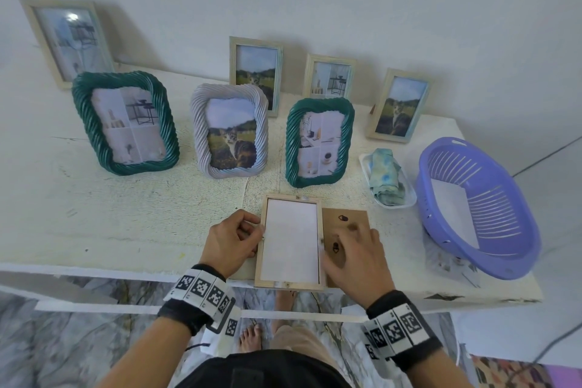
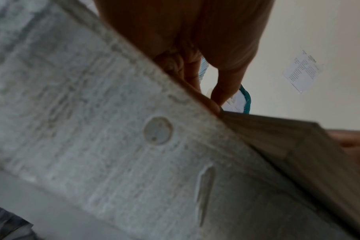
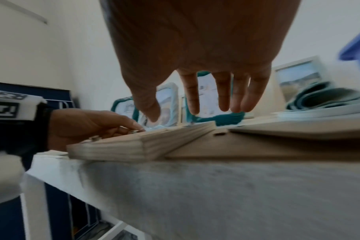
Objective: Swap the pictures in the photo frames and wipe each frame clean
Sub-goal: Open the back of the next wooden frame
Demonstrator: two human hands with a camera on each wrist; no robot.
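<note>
Wooden frame (image 1: 289, 241) lies face-down at the near edge of the surface (image 1: 126, 224), its bottom rail just overhanging. White back of a picture (image 1: 291, 242) shows in the opening. My left hand (image 1: 231, 241) sits against the frame's left rail, fingers curled at a small metal tab there; the grip looks like a pinch on the rail, though the left wrist view is too blurred to confirm it. My right hand (image 3: 195, 53) hovers just right of the frame with fingers spread and relaxed, holding nothing, above the brown backing board (image 1: 345, 224) that lies flat touching the frame's right rail.

Step in hand, as I judge it: frame opened, insert being settled or lifted. Next move calls for steadying the frame with the left while the right takes up either the sheet or the board.

Beyond the frame: a folded cloth (image 1: 385, 178) in its white tray (image 1: 409, 198) to the right, then a purple basket (image 1: 478, 208) holding a white sheet. Farther back stand seven upright frames.
</note>
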